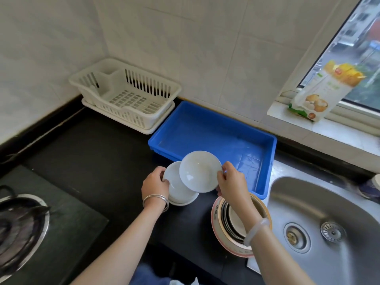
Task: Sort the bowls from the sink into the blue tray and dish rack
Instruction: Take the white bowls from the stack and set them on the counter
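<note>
R hand point(230, 182) pinching bowl point(198, 171) rim, holding it tilted; L hand point(155, 186) gripping stack point(178, 192) steady, prob. separating for tray point(205, 132).

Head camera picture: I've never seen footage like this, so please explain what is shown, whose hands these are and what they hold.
There is no machine: a person wears one camera on the head, looking down at their bare hands. The left hand holds a stack of white bowls by its rim; the right hand pinches one tilted white bowl over it. On the black counter sit a blue tray, a white dish rack and more nested bowls beside the steel sink.
</note>
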A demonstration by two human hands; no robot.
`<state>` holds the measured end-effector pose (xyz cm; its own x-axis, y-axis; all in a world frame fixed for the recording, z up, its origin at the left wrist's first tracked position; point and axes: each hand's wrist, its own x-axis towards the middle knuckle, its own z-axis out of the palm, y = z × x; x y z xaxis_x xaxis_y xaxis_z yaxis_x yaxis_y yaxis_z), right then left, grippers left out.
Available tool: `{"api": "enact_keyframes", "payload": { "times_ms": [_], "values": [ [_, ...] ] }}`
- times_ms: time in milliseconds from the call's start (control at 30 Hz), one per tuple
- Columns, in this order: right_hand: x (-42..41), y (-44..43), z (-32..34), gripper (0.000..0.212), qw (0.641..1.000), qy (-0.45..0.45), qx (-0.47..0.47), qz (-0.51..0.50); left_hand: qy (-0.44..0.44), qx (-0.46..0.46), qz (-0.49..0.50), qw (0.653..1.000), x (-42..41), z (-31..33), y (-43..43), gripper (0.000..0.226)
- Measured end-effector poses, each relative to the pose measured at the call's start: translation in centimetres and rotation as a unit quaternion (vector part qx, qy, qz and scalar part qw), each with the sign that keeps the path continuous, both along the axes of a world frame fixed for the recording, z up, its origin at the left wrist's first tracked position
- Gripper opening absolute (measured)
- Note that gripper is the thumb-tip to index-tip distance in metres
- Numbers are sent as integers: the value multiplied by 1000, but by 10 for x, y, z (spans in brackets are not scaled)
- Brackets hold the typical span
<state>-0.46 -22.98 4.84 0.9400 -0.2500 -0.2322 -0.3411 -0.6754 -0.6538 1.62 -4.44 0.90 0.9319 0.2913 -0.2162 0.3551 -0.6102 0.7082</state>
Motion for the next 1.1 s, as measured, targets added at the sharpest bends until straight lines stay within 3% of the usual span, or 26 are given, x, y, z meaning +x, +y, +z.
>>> {"api": "enact_keyframes", "payload": {
  "times_ms": [267, 567, 867, 1100],
  "values": [
    [3, 0, 11, 12, 999, -12, 30, -5, 30, -66, 25, 997, 9, 2, 14, 23],
    [47, 43, 53, 16, 992, -76, 88, 44, 11, -260, 95, 961, 42, 38, 90, 28],
    [148, 151, 25, 16, 984, 25, 132, 118, -9, -290, 260, 921, 82, 14, 214, 26],
    [227, 243, -35, 31, 972, 98, 177, 117, -29, -302, 388, 870, 111, -27, 287, 25]
  ]
}}
